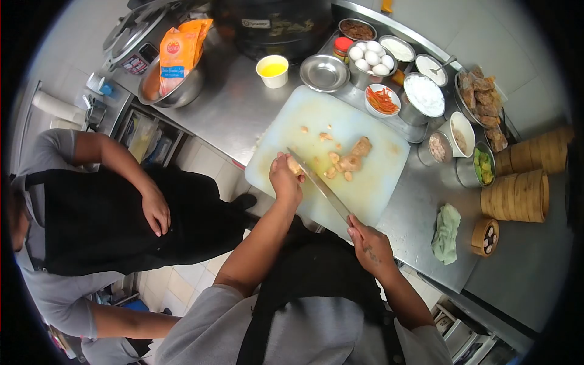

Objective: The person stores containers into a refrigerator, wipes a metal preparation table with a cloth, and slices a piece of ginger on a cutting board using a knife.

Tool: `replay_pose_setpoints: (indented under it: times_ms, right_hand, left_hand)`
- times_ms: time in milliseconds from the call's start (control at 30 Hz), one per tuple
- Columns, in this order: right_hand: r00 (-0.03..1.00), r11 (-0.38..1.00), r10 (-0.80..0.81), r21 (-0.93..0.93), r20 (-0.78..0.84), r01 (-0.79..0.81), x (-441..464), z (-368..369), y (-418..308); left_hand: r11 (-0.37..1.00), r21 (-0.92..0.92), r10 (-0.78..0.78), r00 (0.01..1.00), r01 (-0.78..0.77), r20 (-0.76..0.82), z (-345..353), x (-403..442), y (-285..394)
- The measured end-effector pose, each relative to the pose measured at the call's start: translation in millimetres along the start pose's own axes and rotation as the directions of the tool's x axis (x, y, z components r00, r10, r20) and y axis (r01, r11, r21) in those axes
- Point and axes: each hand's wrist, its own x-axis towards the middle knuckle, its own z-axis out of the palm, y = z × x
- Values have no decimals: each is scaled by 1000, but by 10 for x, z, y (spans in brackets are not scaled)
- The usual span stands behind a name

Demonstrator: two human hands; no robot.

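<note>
My left hand (286,176) is closed around a small yellowish-tan piece of what looks like ginger (295,166), held over the near left part of the white cutting board (380,198). In my right hand (370,246) is the handle of a long kitchen knife (328,193). Its blade slants up to the left, with the tip close beside the piece in my left hand. A larger knobbly tan lump of the same kind (356,157) lies on the board, with several small cut bits (333,158) around it.
Beyond the board stand a cup of yellow liquid (272,71), a metal dish (324,73), a bowl of eggs (371,59) and shredded orange strips (382,100). Bamboo steamers (516,196) and a green cloth (447,234) are right. A co-worker in a black apron (121,222) stands left.
</note>
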Motion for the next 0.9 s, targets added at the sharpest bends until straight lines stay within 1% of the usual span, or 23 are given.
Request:
replay_pose_setpoints:
  times_ms: [33,167,233,333,367,433,467,533,567,600,633,667,700,733,767,800,833,867,900]
  right_hand:
    - [998,998,25,-52,51,-23,-54,-33,-9]
    - [1000,995,0,-103,31,3,-175,-145,-77]
    - [994,988,74,-140,82,-62,-183,-194,-129]
    - [997,995,42,-93,64,-36,-141,-160,-133]
    - [997,995,41,-99,68,-34,-98,-126,-108]
    - [995,990,82,113,61,-89,64,-28,-39]
    - [996,993,46,107,81,-54,118,2,14]
    - [998,999,27,33,63,-29,228,68,142]
    - [996,990,33,132,79,-43,250,106,206]
    - [992,972,23,227,125,-51,289,137,291]
    - [982,991,11,132,186,-36,343,92,293]
    - [978,991,-2,130,206,-26,397,99,507]
    - [908,943,266,109,324,-316,403,-8,353]
    - [844,867,386,165,371,-470,404,-49,231]
    - [886,956,243,59,395,-288,580,7,658]
    - [905,996,94,-33,415,-88,770,17,1139]
    - [810,798,-409,-265,421,541,861,-102,1366]
    - [421,221,-756,-410,501,885,948,-187,1416]
    - [332,148,-783,-362,526,921,1008,-209,1271]
  left_hand:
    - [1000,-1,2,1000,-2,-6,-18,28,3]
    - [998,13,-58,998,58,-33,-22,47,29]
    - [996,14,-91,995,92,-49,9,8,43]
    - [992,36,-117,990,120,-72,25,-36,-8]
    - [988,103,-115,993,117,-30,-31,-31,-79]
    - [965,243,-112,993,98,45,-132,-126,-171]
    - [947,313,-100,992,73,70,-165,-216,-203]
    - [941,336,-92,980,28,177,-274,-312,-225]
    - [937,350,-99,962,4,256,-371,-357,-183]
    - [983,183,-53,905,-28,421,-502,-346,-234]
    - [987,159,-116,847,38,519,-488,-475,47]
    - [997,57,0,786,-45,618,-501,-593,139]
    - [984,102,56,795,-148,604,-532,-756,307]
    - [960,155,99,800,-234,592,-574,-918,493]
    - [945,130,195,836,-300,512,-667,-1093,675]
    - [928,53,292,807,-369,513,-772,-1315,793]
    - [899,-15,382,770,-437,512,-842,-1529,873]
    - [868,-28,455,773,-495,442,-959,-1757,940]
    - [838,-193,545,766,-510,341,-1100,-2045,1011]
